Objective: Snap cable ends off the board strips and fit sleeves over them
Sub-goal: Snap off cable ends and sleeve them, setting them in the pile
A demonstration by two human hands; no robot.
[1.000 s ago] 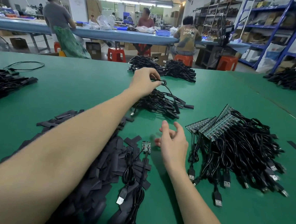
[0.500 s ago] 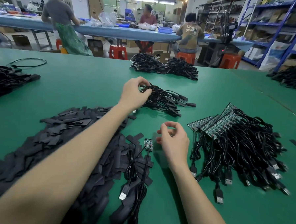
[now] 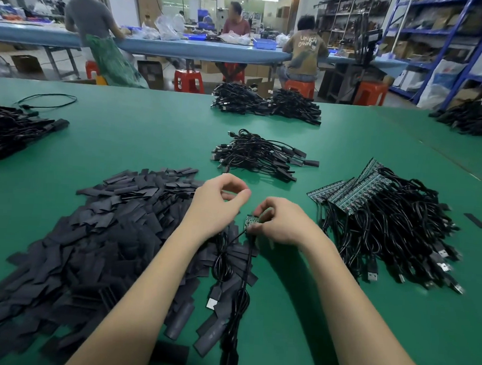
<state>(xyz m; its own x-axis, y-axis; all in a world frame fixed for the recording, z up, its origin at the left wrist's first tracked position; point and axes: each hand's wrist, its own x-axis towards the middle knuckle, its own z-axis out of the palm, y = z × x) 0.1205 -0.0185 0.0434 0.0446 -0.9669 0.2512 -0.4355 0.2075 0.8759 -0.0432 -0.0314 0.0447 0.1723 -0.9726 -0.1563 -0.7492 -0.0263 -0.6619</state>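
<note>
Board strip (image 3: 251,221) – small, green, two black cables attached; right hand (image 3: 283,226) pinches it, left hand (image 3: 216,206) curled empty.

Right hand (image 3: 283,226) hides part of the board piece (image 3: 251,221) — sleeve pile (image 3: 91,244) cropped

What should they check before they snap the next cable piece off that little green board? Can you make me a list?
1. Right hand holds the small board strip: ok, its fingers are curled round the strip's right edge.
2. Left hand has a grip on the strip too: not ok, it hovers just above with fingers curled, holding nothing.
3. Cables still join the strip: ok, two black leads trail from it toward the person.
4. Sleeves are close by: ok, a big black pile lies right beside the left hand.
5. More strips wait for later: ok, a stack lies to the right.
6. Which cable end snaps next: cannot tell, fingers hide part of the strip.
</note>
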